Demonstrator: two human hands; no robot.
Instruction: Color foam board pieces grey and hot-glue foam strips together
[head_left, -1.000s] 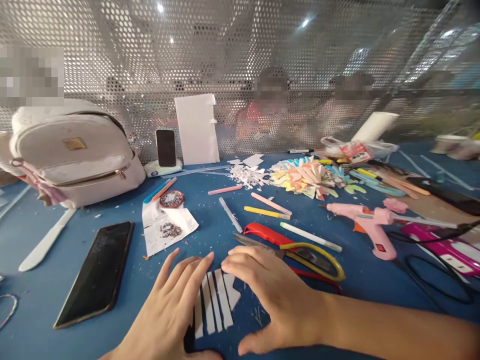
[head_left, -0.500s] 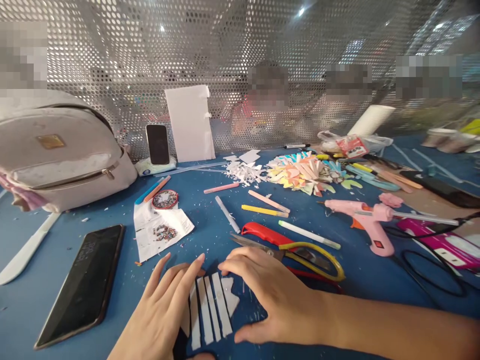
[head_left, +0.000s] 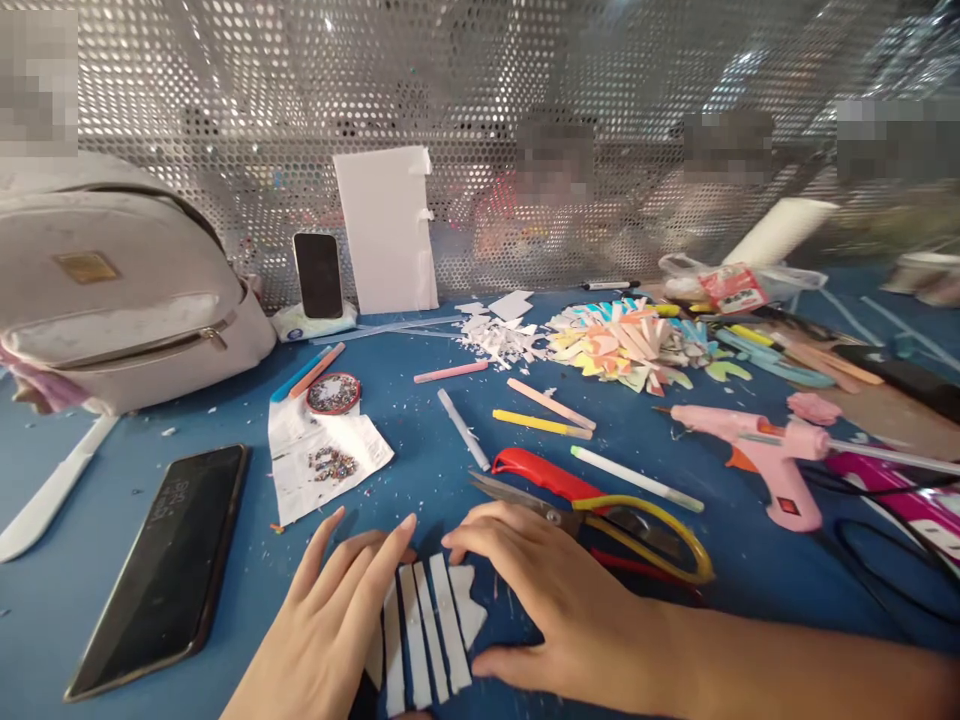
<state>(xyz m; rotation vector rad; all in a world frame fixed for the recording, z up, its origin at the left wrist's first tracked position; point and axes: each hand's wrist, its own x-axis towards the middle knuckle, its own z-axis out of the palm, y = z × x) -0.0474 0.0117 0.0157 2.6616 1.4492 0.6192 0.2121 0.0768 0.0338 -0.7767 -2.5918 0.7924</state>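
My left hand [head_left: 330, 610] lies palm down on the blue table, fingers stretched and apart, with its index finger beside a row of narrow white strips [head_left: 421, 632]. The strips lie nearly side by side, and part of the row's left side is covered by that hand. On the other side, my right hand [head_left: 570, 610] is curved over the table with thumb and fingers apart. Between its thumb and fingertips is a jagged white piece [head_left: 469, 608] at the row's right end. Scissors with red and yellow handles [head_left: 694, 545] lie just beyond my right hand.
Several markers lie mid-table, with a pink glue gun [head_left: 780, 460] at right. Paper scraps [head_left: 622, 340] are heaped at the back. A dark phone [head_left: 165, 570], a backpack [head_left: 127, 280] and beads on white paper [head_left: 296, 490] are at left. Perforated metal sheeting [head_left: 450, 80] rises behind.
The view has shifted slightly, so the things at right sit farther right in the picture. My hands and the white strips keep almost the same arrangement.
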